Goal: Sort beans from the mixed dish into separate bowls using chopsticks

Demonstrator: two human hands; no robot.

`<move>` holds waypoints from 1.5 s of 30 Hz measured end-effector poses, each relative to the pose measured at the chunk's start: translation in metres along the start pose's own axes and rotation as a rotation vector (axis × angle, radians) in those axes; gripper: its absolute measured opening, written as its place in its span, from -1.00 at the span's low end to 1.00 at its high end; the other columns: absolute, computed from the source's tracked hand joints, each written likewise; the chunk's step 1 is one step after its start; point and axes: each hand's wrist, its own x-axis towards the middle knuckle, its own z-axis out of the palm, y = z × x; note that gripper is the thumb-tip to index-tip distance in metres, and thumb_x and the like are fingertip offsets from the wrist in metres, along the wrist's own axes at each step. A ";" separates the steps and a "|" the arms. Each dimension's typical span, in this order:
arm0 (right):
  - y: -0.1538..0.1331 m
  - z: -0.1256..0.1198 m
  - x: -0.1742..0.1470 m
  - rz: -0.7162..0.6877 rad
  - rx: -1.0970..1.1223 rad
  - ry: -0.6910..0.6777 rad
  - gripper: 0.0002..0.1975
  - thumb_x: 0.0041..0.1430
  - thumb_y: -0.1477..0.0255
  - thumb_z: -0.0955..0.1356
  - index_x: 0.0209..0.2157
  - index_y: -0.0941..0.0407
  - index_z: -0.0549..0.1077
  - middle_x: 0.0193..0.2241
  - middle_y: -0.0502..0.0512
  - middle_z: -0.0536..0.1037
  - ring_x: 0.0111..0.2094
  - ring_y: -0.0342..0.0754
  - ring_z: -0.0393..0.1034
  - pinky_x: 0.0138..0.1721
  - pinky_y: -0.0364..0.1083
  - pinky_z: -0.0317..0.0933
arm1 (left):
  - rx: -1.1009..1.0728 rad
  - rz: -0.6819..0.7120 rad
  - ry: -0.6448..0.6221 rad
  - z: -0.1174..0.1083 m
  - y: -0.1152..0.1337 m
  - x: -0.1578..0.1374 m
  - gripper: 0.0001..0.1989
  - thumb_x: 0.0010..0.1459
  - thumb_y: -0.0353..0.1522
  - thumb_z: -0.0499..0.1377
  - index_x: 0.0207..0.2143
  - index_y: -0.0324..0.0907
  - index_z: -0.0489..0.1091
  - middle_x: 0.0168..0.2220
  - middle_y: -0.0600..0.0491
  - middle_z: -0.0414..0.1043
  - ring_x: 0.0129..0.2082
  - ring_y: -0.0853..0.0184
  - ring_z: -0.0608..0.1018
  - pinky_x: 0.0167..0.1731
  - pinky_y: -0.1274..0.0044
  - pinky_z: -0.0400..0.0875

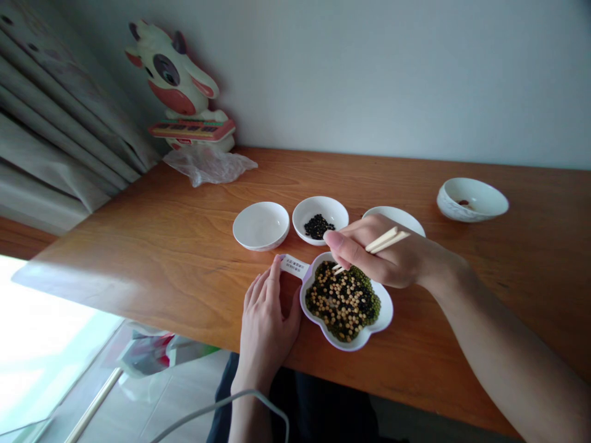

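My right hand (378, 249) grips a pair of wooden chopsticks (386, 240), their tips down among the beans at the upper part of a flower-shaped white dish (384, 315) with a purple rim. Yellow soybeans, black beans and small green beans lie mixed (344, 304) in that dish. Flat on the table beside it rests my left hand (269, 307), fingers stretched out, a fingertip at the dish's labelled handle (294, 266). Behind the dish stands a white bowl (340, 216) holding black beans (317, 226). A third white bowl (401, 216) is partly hidden by my right hand.
Another white bowl (261, 226) stands at the left of the row. At the right rear, a patterned bowl (484, 203) holds a few reddish-brown bits. A cow-shaped toy keyboard (191, 126) and a clear plastic bag (210, 166) are at the back left. A grey cable (221, 403) crosses my left forearm.
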 end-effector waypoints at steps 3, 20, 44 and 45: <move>0.001 0.001 0.001 -0.003 0.011 0.003 -0.36 0.56 0.10 0.08 -0.53 0.15 0.34 -0.66 -0.04 0.32 -0.60 -0.21 0.14 -0.42 -0.08 0.03 | 0.005 -0.003 0.000 0.000 0.000 0.000 -0.23 0.35 -0.30 0.19 0.50 -0.10 -0.05 0.30 -0.18 0.39 0.28 0.00 0.46 0.28 0.08 0.36; 0.004 0.001 0.000 -0.017 -0.015 -0.029 -0.32 0.54 0.03 0.03 -0.52 0.14 0.34 -0.60 0.00 0.41 -0.55 -0.19 0.20 -0.37 -0.05 0.01 | 0.014 0.001 0.005 0.001 -0.001 -0.002 -0.23 0.34 -0.29 0.22 0.49 -0.12 -0.03 0.28 -0.17 0.41 0.28 0.03 0.46 0.29 0.10 0.36; 0.009 0.004 0.000 0.012 0.059 -0.071 -0.31 0.54 0.02 0.02 -0.49 0.13 0.40 -0.57 0.00 0.43 -0.52 -0.16 0.24 -0.34 -0.06 0.06 | -0.003 0.013 0.032 -0.002 0.003 0.001 -0.30 0.39 -0.27 0.17 0.48 -0.12 0.01 0.29 -0.16 0.41 0.30 0.03 0.45 0.32 0.10 0.31; 0.009 0.004 0.000 0.012 0.059 -0.070 -0.32 0.54 0.03 0.02 -0.49 0.13 0.40 -0.57 0.00 0.43 -0.52 -0.16 0.24 -0.34 -0.06 0.06 | -0.006 0.010 0.030 -0.002 0.003 0.001 -0.30 0.39 -0.27 0.17 0.48 -0.12 0.01 0.29 -0.16 0.41 0.30 0.04 0.44 0.32 0.10 0.31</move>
